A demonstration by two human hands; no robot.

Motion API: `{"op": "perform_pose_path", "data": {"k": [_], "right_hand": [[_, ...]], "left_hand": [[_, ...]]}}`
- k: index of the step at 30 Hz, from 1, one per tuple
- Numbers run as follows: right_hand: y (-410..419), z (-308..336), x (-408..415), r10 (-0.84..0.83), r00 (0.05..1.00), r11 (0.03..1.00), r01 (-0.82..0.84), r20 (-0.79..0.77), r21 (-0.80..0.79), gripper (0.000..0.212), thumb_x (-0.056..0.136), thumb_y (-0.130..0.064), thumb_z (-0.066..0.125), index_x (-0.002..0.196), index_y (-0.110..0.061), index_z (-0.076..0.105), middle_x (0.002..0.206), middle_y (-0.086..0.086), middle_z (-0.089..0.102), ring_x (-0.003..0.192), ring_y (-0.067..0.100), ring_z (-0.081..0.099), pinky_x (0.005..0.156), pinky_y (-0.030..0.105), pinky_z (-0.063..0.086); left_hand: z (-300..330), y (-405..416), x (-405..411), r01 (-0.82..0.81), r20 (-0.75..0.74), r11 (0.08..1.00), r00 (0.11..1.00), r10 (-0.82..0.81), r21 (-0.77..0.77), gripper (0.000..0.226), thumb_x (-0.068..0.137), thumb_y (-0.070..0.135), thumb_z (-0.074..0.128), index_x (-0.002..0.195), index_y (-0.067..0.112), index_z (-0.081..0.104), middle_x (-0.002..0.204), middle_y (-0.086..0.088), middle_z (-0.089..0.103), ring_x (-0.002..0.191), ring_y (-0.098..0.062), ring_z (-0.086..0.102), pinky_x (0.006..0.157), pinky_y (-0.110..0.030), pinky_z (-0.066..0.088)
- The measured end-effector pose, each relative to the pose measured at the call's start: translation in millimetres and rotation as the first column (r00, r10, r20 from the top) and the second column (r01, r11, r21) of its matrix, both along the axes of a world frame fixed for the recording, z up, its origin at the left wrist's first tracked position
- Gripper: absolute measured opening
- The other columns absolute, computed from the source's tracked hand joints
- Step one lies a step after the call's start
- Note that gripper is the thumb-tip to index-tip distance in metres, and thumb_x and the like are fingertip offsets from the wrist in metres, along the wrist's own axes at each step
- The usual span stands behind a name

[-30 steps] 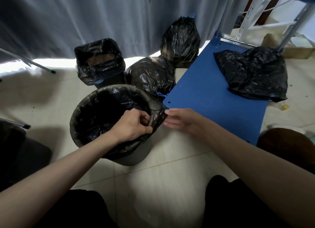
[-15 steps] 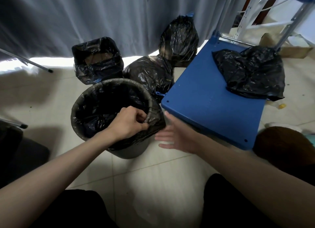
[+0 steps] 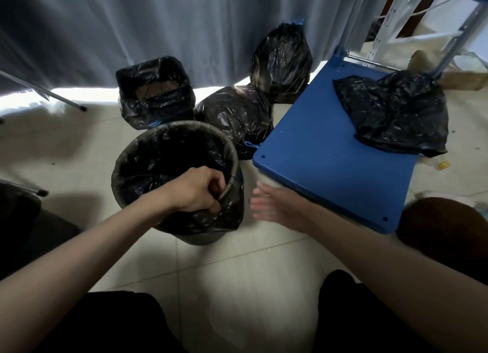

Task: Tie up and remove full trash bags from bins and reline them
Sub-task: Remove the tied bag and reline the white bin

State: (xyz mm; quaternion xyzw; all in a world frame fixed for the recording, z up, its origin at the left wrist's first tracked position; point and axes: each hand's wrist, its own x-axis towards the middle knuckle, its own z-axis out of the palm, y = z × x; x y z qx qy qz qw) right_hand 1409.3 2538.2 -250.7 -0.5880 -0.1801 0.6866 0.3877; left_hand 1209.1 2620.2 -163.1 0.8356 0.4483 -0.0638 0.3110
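— Hands?
— Left hand (image 3: 196, 190) grips the liner (image 3: 169, 168) folded over the near rim of the round bin (image 3: 203, 238) on the floor. Right hand (image 3: 274, 207) flat, fingers straight, holding nothing, just beside the bin.
— Handling?
— Thin, soft, slippery film, I judge; light. Pinch it at the folded rim, not the slack middle.
— Around it?
— Two tied bags (image 3: 236, 117) behind; blue platform (image 3: 324, 168) to the right.

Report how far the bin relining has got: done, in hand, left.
Done: two tied full bags stand on the floor by the curtain. In hand: the left hand grips the liner at the round bin's rim; the right hand hangs open beside it. Left: the square bin is lined but seems to hold rubbish; spare black bags lie on the blue platform.
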Motion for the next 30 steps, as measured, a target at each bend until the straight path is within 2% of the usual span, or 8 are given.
{"op": "perform_pose_path", "data": {"k": [4,7,12,17,19,24,27,30], "right_hand": [[16,11,-15,0.050,0.994,0.998,-0.046,-0.096,0.037,0.037,0.100,-0.036,0.054,0.124,-0.008,0.055,0.120,0.017,0.066,0.110,0.028,0.065,0.093,0.042,0.054],[19,11,-24,0.091,0.992,0.995,-0.087,-0.086,0.052,0.026,0.101,-0.030,0.052,0.118,-0.013,0.061,0.115,0.013,0.069,0.110,0.026,0.066,0.100,0.042,0.050],[27,10,-28,0.095,0.987,0.990,-0.080,-0.126,0.119,0.020,0.101,-0.027,0.051,0.112,-0.016,0.064,0.098,0.003,0.068,0.086,0.014,0.061,0.081,0.029,0.046],[33,3,-20,-0.060,0.972,0.982,0.099,-0.228,0.163,0.031,0.097,-0.023,0.059,0.125,-0.009,0.063,0.122,0.009,0.069,0.111,0.021,0.066,0.097,0.035,0.051],[32,-2,-13,-0.061,0.970,0.978,0.105,-0.234,0.179,0.034,0.097,-0.022,0.059,0.128,-0.007,0.061,0.123,0.010,0.068,0.114,0.022,0.066,0.099,0.035,0.051],[18,-15,5,-0.090,0.995,0.996,0.091,0.037,-0.021,0.004,0.094,-0.010,0.062,0.097,-0.007,0.062,0.089,0.009,0.063,0.082,0.018,0.063,0.082,0.032,0.053],[21,-12,3,-0.120,0.993,0.993,0.121,0.010,-0.017,0.025,0.095,-0.024,0.063,0.114,-0.008,0.060,0.106,0.009,0.067,0.099,0.022,0.066,0.090,0.038,0.056],[24,5,-8,0.034,0.995,0.996,-0.025,-0.096,0.085,0.023,0.099,-0.036,0.055,0.103,-0.014,0.062,0.082,0.000,0.072,0.082,0.014,0.071,0.098,0.042,0.052]], "left_hand": [[15,8,-13,0.095,-0.219,0.990,0.969,-0.116,-0.107,0.038,0.059,0.035,0.092,0.088,0.033,0.068,0.080,0.013,0.067,0.080,-0.007,0.063,0.073,-0.022,0.049],[7,2,-8,-0.054,-0.012,0.998,0.998,0.055,0.041,0.045,0.067,0.057,0.082,0.103,0.031,0.071,0.086,0.011,0.069,0.077,-0.002,0.062,0.074,-0.018,0.047],[-10,-7,5,-0.072,0.179,0.986,0.983,0.045,0.152,0.015,0.080,0.036,0.077,0.086,0.022,0.075,0.075,0.008,0.071,0.075,-0.006,0.065,0.080,-0.032,0.054],[-7,-6,6,-0.062,0.184,0.993,0.982,0.043,0.101,0.011,0.077,0.024,0.080,0.071,0.021,0.071,0.067,0.010,0.069,0.069,-0.001,0.063,0.070,-0.018,0.049],[-7,-5,5,-0.051,0.162,0.994,0.986,0.035,0.093,0.016,0.076,0.025,0.081,0.068,0.019,0.068,0.064,0.010,0.066,0.066,-0.002,0.061,0.067,-0.016,0.047],[7,-3,2,0.044,0.035,0.999,0.998,-0.044,-0.014,0.018,0.069,0.018,0.085,0.077,0.022,0.069,0.067,0.012,0.067,0.069,-0.004,0.063,0.068,-0.018,0.049],[16,4,-7,0.165,-0.195,0.974,0.961,-0.194,-0.155,0.033,0.063,0.014,0.088,0.081,0.027,0.064,0.066,0.014,0.062,0.066,-0.005,0.058,0.064,-0.020,0.046],[22,11,-15,0.128,-0.282,0.981,0.945,-0.166,-0.148,0.041,0.056,0.037,0.093,0.086,0.032,0.065,0.081,0.013,0.067,0.079,-0.008,0.063,0.074,-0.023,0.051]]}}
